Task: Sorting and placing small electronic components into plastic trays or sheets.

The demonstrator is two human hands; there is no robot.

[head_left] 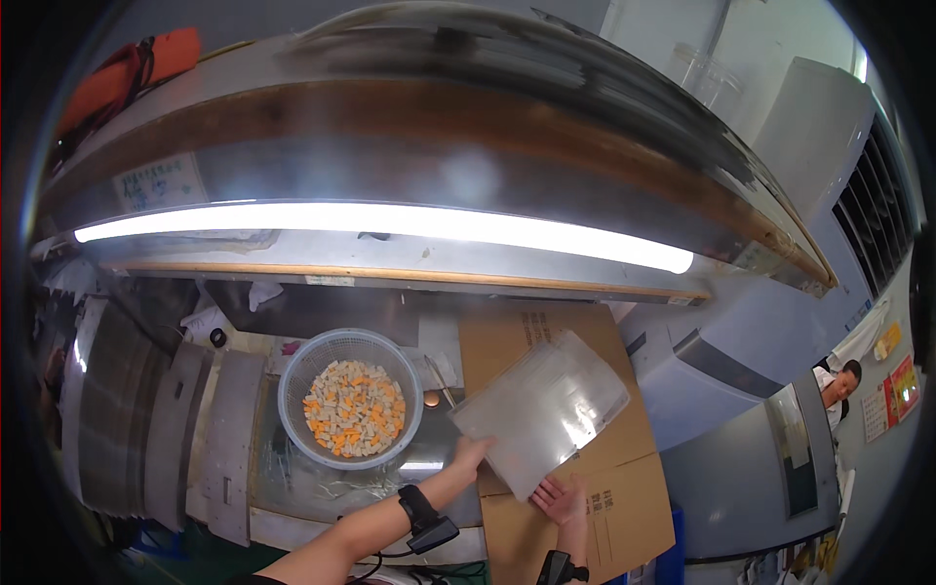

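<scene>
A translucent, shiny rectangular plastic sheet [541, 409], perhaps a flat bag, lies tilted over brown cardboard [624, 507]. My left hand [473, 455] grips its lower left edge, with the fingertips partly hidden. At its bottom corner is my right hand [559, 500], palm up, fingers stretched out and touching or nearly touching the edge. To the left of my hands, a grey-blue plastic colander [286, 400] holds many small orange and beige pieces [353, 409]. Both my wrists carry black strapped devices.
A tweezer-like metal tool [441, 382] and a small round copper-coloured piece [431, 399] lie beside the colander. Overhead runs a lit tube lamp [390, 222] under a shelf. Curved metal panels [232, 448] stand at left, grey machine housings [751, 468] at right. Another person [837, 385] is at far right.
</scene>
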